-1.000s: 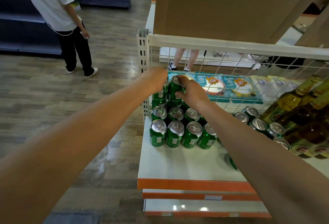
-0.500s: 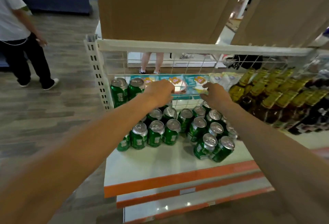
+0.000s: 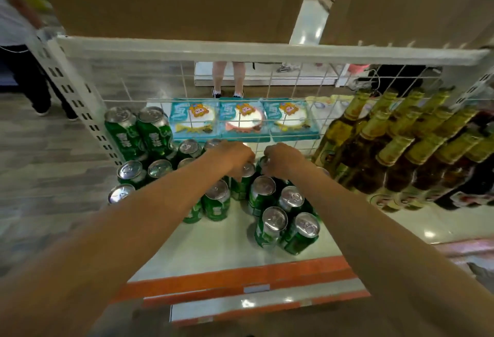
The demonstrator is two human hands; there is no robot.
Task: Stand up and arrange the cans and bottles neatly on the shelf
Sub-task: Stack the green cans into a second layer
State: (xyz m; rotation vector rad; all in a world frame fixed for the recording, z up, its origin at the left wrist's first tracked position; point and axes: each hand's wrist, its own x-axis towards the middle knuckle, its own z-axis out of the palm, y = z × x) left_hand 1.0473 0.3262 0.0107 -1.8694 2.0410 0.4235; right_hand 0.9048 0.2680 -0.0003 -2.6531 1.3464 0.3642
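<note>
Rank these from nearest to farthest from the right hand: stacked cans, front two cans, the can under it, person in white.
1. Can, under the right hand.
2. Front cans, nearer the shelf edge.
3. Stacked cans, back left.
4. Person, far left.

**Your white shelf board with orange front edge (image 3: 213, 251)**

On its left and middle you have green aluminium drink cans (image 3: 270, 227) standing upright in a loose cluster. On its right, near the cans, brown glass bottles with gold foil necks (image 3: 401, 154) stand packed in rows.
</note>
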